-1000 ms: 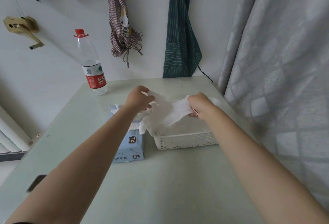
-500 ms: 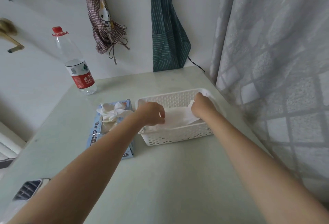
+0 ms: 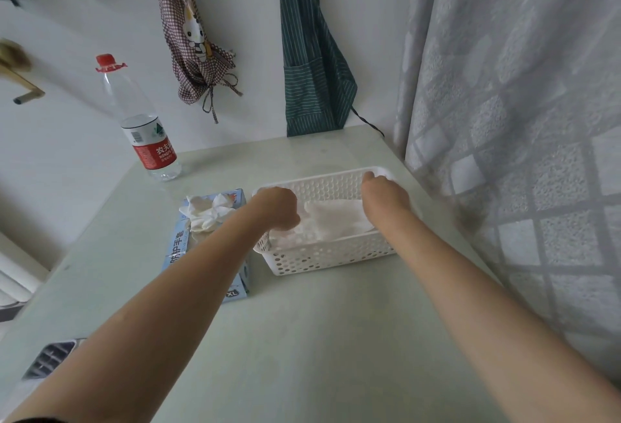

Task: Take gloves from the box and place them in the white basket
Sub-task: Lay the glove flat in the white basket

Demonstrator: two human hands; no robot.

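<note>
Pale green and glossy, the tabletop (image 3: 336,338) runs up to a white wall hung with aprons, with a patterned curtain (image 3: 521,120) filling the right side of the frame. Near the middle sits the white basket (image 3: 336,256), and just to its left lies the blue glove box (image 3: 208,254), a tuft of white gloves (image 3: 206,212) spilling out of its opening. Both hands are down in the basket with one glove (image 3: 336,217) spread flat between them: the left hand (image 3: 279,209) is curled at the glove's left end, the right hand (image 3: 386,194) at its right end near the far corner. Their fingers are turned away from view, so I cannot tell whether they are pinching the glove or have let it go. From how it lies, this glove looks as good as delivered — what remains is to let go and return to the box. These gloves look thin, limp and nearly weightless; they will drape, cling and bunch rather than hold a shape. The loose tuft at the box opening is the natural place to pinch — lightly, so only one comes away. A water bottle (image 3: 148,126) stands at the upper left, well clear.
</note>
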